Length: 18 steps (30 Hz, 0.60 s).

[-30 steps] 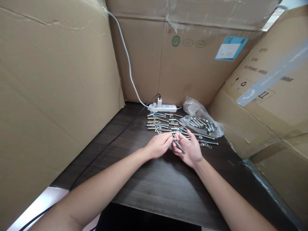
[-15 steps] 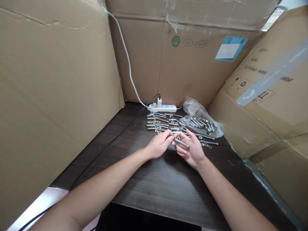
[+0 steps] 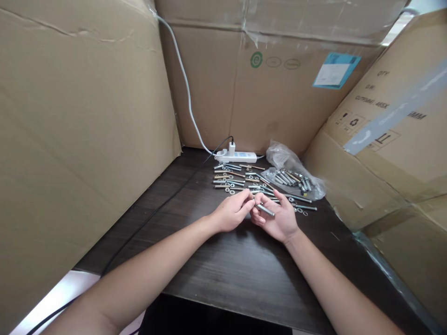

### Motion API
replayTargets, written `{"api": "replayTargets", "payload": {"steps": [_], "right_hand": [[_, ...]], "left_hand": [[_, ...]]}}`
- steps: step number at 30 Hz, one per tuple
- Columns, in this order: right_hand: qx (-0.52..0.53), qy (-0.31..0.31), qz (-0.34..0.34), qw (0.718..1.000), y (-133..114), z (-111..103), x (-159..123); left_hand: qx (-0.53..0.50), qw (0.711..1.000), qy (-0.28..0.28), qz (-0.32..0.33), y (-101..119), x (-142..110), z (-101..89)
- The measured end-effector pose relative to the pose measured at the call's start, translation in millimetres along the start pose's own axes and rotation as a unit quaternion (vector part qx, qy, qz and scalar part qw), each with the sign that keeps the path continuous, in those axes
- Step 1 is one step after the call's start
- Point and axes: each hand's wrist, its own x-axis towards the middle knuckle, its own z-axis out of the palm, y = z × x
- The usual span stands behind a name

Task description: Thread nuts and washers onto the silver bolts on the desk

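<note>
A silver expansion bolt is held between my two hands above the table, its sleeved end pointing right and slightly down. My left hand pinches near its left end with thumb and forefinger, and the fingertips hide that end. Palm turned up, my right hand curls its fingers around the same end while its thumb stands away. Just beyond the hands lie bolts and metal sleeves in rows. Nuts and washers lie among them, with several thin rings at the right.
A clear plastic bag with more expansion bolts lies at the back right. A white power strip with a plugged-in charger stands behind the rows. A black cable crosses the dark table. Cardboard boxes wall in three sides.
Both hands and the bolt have shifted very slightly down and right in the picture. My fingers have moved a little around the bolt's left end. The pieces on the table lie as before.
</note>
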Motion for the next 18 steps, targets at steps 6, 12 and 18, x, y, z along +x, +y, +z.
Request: {"api": "replayTargets", "payload": {"steps": [6, 12, 18], "right_hand": [[0.029, -0.010, 0.001, 1.000, 2.0, 3.3, -2.1], [0.030, -0.017, -0.005, 0.999, 2.7, 4.7, -2.9], [-0.003, -0.019, -0.027, 0.999, 2.1, 7.3, -3.8]], "left_hand": [[-0.013, 1.000, -0.001, 0.003, 3.2, -2.1, -0.4], [-0.022, 0.999, 0.008, 0.028, 2.4, -2.5, 1.2], [-0.048, 0.999, 0.020, 0.015, 1.3, -2.0, 4.5]]}}
